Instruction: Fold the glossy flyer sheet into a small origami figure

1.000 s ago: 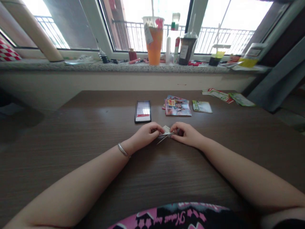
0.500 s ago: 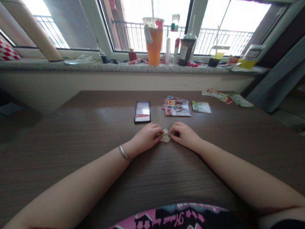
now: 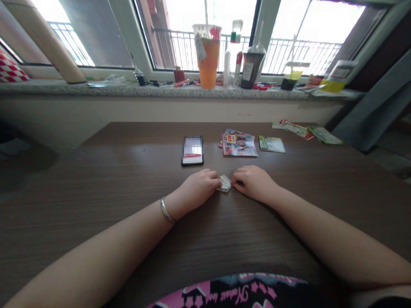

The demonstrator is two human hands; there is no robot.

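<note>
A small pale piece of folded paper point(image 3: 225, 183) lies low over the table between my two hands. My left hand point(image 3: 203, 184), with a silver bangle at the wrist, is closed on the paper's left end, and the fingers cover that part. At the paper's right edge my right hand point(image 3: 252, 182) has its fingertips pinched together and touching it. Faint print or lines show on the paper, too small to read.
Beyond my hands lie a phone point(image 3: 192, 150), colourful packets point(image 3: 240, 144) and a small stack of green-white packets point(image 3: 272, 144). More packets point(image 3: 297, 129) are at the back right. The windowsill holds an orange drink cup point(image 3: 207, 60), a dark drink cup point(image 3: 251, 68) and several bottles.
My right hand has shifted slightly right and no longer covers as much of the paper. The paper now looks flatter and more compact; my left hand has barely moved.
</note>
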